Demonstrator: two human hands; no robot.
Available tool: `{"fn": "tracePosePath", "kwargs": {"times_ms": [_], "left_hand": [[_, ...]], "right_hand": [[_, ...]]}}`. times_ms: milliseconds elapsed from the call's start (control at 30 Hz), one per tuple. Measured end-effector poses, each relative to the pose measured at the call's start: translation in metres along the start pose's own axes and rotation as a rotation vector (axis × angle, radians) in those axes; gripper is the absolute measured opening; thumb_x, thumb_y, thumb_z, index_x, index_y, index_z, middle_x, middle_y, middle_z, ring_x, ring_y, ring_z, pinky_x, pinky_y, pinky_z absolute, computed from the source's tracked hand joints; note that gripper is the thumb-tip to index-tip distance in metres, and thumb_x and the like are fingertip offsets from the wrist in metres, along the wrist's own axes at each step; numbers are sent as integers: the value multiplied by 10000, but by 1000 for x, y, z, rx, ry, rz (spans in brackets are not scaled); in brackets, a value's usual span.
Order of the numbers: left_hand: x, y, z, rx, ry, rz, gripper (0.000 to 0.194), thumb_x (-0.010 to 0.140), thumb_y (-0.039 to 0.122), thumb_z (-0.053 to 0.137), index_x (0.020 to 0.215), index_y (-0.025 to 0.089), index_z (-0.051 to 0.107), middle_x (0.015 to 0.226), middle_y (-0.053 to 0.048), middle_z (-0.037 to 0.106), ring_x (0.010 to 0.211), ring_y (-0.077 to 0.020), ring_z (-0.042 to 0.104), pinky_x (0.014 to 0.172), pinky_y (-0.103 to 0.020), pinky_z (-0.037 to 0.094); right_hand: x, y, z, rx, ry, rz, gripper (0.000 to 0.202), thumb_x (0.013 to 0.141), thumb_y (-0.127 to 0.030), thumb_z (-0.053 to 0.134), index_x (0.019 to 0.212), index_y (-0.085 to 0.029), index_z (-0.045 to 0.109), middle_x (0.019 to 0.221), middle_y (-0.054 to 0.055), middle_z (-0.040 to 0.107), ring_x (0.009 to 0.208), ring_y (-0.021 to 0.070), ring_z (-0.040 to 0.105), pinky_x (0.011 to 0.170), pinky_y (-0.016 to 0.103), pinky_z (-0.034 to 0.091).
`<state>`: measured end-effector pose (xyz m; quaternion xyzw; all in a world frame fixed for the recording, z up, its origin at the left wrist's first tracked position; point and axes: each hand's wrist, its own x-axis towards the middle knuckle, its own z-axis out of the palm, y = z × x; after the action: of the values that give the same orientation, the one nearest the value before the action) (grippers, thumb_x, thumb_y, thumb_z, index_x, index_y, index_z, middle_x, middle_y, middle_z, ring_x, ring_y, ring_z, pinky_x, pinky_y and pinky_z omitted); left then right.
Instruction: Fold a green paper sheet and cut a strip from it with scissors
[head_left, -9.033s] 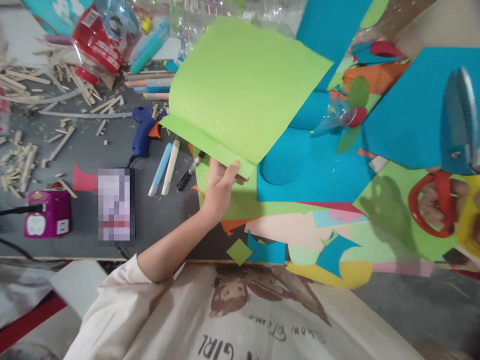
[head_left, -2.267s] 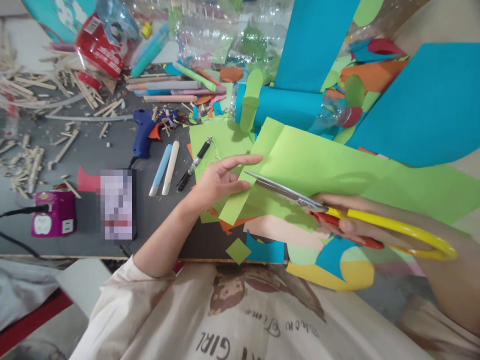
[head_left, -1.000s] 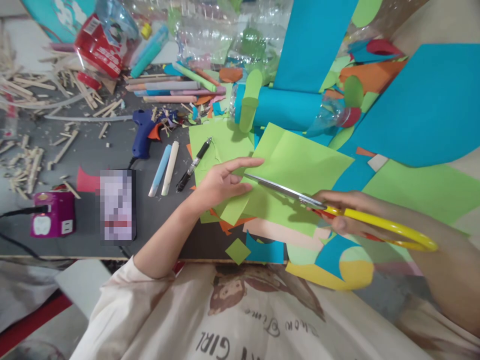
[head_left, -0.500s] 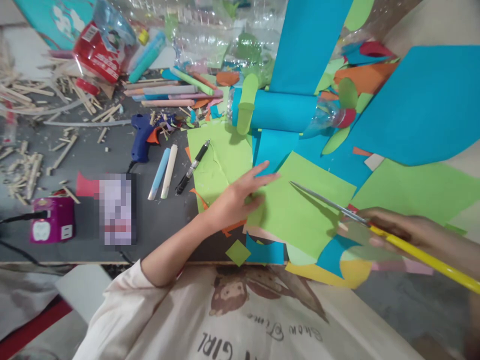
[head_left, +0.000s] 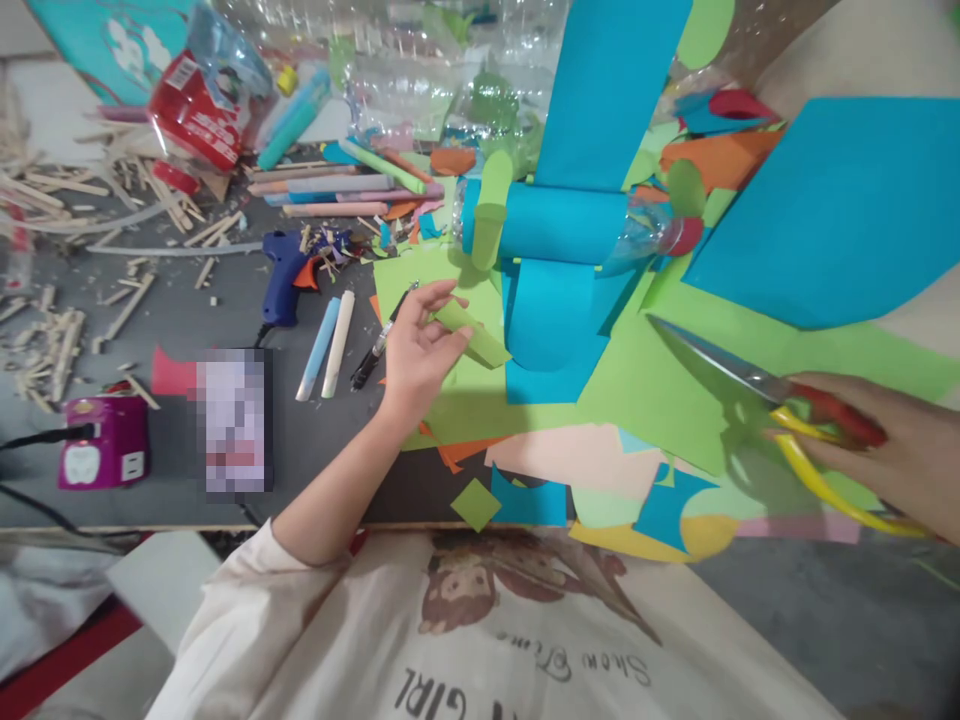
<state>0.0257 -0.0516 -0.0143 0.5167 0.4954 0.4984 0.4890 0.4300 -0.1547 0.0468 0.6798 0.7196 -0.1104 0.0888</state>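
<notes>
My left hand (head_left: 424, 350) has its fingers curled round a small piece of light green paper (head_left: 486, 343), above a green sheet (head_left: 465, 405). Beside that hand a black pen (head_left: 369, 362) lies partly covered. My right hand (head_left: 900, 440) grips a pair of scissors (head_left: 720, 365) with red and yellow handles. The blades point left and look closed, over a larger green sheet (head_left: 660, 410). Beyond my hands lies a plastic bottle (head_left: 562, 222) wrapped in blue paper, with blue flaps and green strips attached.
To the left are a blue glue gun (head_left: 283, 275), two markers (head_left: 337, 345), a purple box (head_left: 105, 440) and scattered wooden stick pieces (head_left: 67, 350). Clear plastic bottles (head_left: 420, 80) stand at the back. A large blue sheet (head_left: 840, 220) lies at right, with paper scraps (head_left: 532, 500) along the front edge.
My left hand has drawn back to the left and now holds the small green piece. The scissors have moved right and turned, showing their handles. The green sheet under them has shifted right.
</notes>
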Motion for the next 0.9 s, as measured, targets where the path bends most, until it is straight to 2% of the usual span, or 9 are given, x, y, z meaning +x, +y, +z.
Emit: {"fn": "tracePosePath", "kwargs": {"times_ms": [67, 233, 333, 400, 433, 500, 667, 800, 900], "left_hand": [[1, 0, 0, 3, 32, -36, 392, 706, 350, 796, 1016, 201, 609, 1107, -84, 618, 1069, -199, 613, 691, -209, 513], [3, 4, 0, -81, 104, -139, 365, 667, 353, 828, 803, 196, 527, 776, 26, 514, 611, -70, 505, 531, -176, 414], [3, 8, 1, -170, 105, -159, 367, 668, 334, 831, 764, 197, 504, 675, 61, 448, 546, -47, 423, 507, -156, 380], [3, 10, 2, -205, 105, -148, 367, 655, 315, 837, 750, 197, 503, 660, 67, 441, 547, -43, 420, 504, -143, 380], [4, 11, 2, -213, 106, -142, 363, 651, 308, 837, 748, 197, 505, 656, 70, 441, 540, -38, 416, 497, -136, 380], [4, 11, 3, -209, 105, -138, 357, 649, 298, 830, 745, 199, 500, 653, 77, 445, 506, -26, 418, 473, -130, 383], [2, 11, 2, -152, 66, -122, 314, 697, 307, 764, 794, 212, 481, 655, 76, 513, 499, -68, 580, 496, -181, 495], [-1, 10, 0, 5, -94, -114, 227, 787, 302, 654, 798, 222, 442, 606, 59, 545, 555, -116, 629, 530, -212, 495], [1, 8, -5, 344, -192, 76, 136, 839, 287, 603, 783, 210, 506, 709, 8, 593, 642, -124, 603, 574, -234, 453]], "right_hand": [[11, -9, 3, -69, 112, -79, 320, 903, -439, 462, 1125, -233, 564, 1033, 150, 728, 792, 306, 712, 492, 338, 487], [43, -9, 2, -153, 198, -260, 424, 982, -382, 346, 1204, -125, 600, 1093, 213, 705, 979, 341, 667, 641, 388, 518], [62, -8, -7, -168, 251, -366, 490, 1013, -411, 321, 1230, -80, 610, 1132, 228, 689, 977, 339, 651, 827, 451, 532], [76, -19, -15, -160, 381, -382, 446, 1018, -424, 349, 1206, -131, 628, 1046, 188, 719, 924, 307, 671, 793, 432, 549], [83, -28, -18, -122, 542, -399, 416, 1008, -466, 375, 1143, -187, 653, 968, 147, 734, 850, 285, 681, 720, 412, 557], [96, -54, -21, -51, 621, -452, 323, 995, -448, 437, 1116, -237, 649, 975, 106, 740, 892, 277, 693, 746, 413, 575], [133, -112, -22, -16, 548, -467, 392, 946, -282, 543, 1315, -150, 561, 1315, 191, 611, 1205, 348, 602, 995, 522, 525], [163, -123, -26, 12, 313, -308, 629, 869, -153, 587, 1470, -138, 404, 1428, 207, 509, 1342, 376, 494, 1084, 583, 449], [176, -122, -30, 59, 259, -205, 722, 835, -128, 667, 1496, -162, 377, 1407, 194, 532, 1368, 375, 473, 1101, 551, 442]]}}
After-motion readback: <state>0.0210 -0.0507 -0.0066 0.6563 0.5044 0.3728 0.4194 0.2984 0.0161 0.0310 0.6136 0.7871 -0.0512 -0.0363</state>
